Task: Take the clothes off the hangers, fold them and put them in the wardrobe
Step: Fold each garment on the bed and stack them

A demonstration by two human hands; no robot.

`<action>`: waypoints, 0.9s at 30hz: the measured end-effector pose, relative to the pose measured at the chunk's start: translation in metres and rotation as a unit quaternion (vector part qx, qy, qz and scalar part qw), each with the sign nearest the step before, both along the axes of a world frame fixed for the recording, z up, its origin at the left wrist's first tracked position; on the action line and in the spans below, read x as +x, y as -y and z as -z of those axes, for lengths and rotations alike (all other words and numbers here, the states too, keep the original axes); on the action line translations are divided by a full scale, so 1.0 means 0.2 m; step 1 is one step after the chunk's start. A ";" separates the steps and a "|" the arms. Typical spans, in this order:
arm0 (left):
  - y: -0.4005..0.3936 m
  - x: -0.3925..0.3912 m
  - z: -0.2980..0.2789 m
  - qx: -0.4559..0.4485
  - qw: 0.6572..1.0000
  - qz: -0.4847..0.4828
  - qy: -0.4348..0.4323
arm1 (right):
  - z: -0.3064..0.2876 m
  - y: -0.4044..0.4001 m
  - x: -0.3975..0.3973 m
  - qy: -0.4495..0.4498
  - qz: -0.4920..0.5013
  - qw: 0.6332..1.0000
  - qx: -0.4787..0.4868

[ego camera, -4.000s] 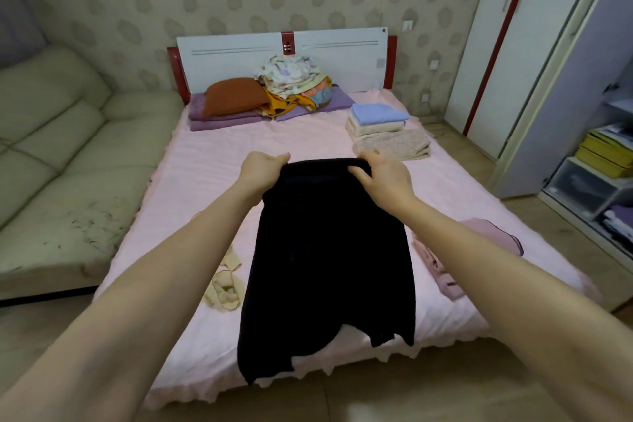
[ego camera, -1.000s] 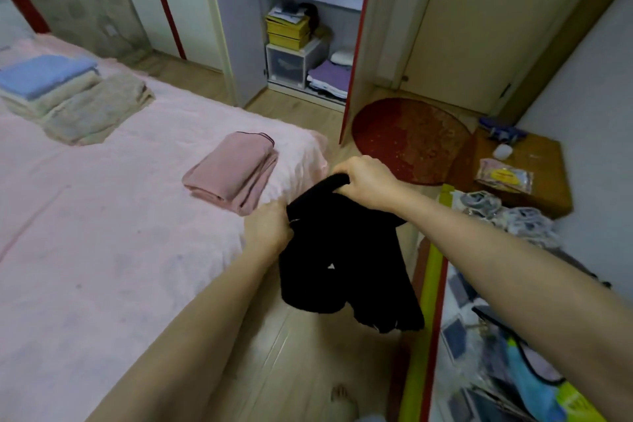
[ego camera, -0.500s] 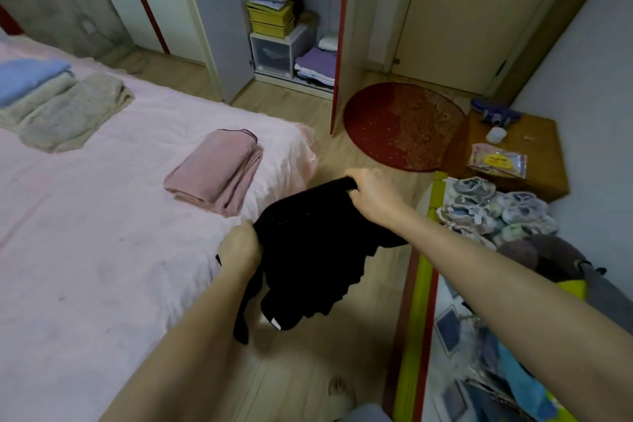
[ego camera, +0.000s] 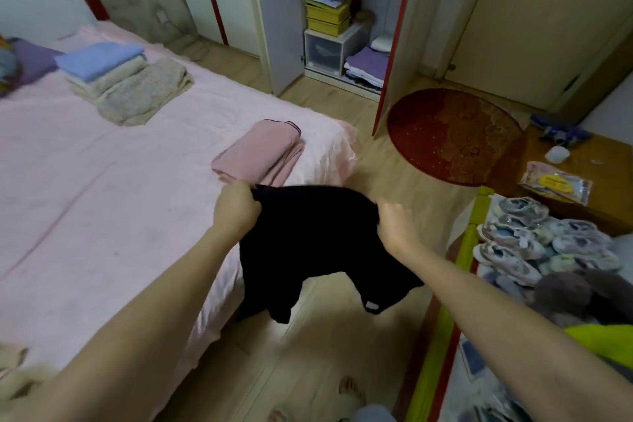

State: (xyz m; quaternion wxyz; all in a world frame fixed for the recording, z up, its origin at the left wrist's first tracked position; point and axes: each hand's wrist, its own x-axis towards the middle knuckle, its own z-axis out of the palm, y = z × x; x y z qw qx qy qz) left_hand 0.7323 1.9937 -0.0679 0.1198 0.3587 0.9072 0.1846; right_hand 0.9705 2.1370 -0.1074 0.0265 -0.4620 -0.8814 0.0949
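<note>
Item: black garment [ego camera: 318,243] — held between both hands, hanging off the bed [ego camera: 102,181] edge | left hand [ego camera: 236,209] grips one top corner; right hand [ego camera: 394,221] pinches the other, blurred | advice: keep top edge taut, lay flat leftward on bed before folding — pink folded garment [ego camera: 260,154] just beyond.

1. The black garment [ego camera: 315,233] is hanging doubled over in the air at the bed's corner, its lower ends dangling.
2. The wardrobe [ego camera: 284,10] is standing open, folded purple and white clothes [ego camera: 366,67] lying inside.
</note>
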 end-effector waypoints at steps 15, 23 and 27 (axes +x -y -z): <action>0.43 -0.01 0.18 -0.018 0.951 -0.260 0.167 | -0.02 -0.02 -0.39 0.119 -0.137 0.983 -0.032; 0.97 -0.01 -0.10 -0.067 0.835 -0.227 0.497 | -0.17 0.15 -0.71 0.181 -0.244 0.894 -0.329; 1.12 0.04 -0.15 0.171 0.776 -0.383 0.471 | -0.30 0.34 -0.94 0.074 -0.261 0.863 -0.426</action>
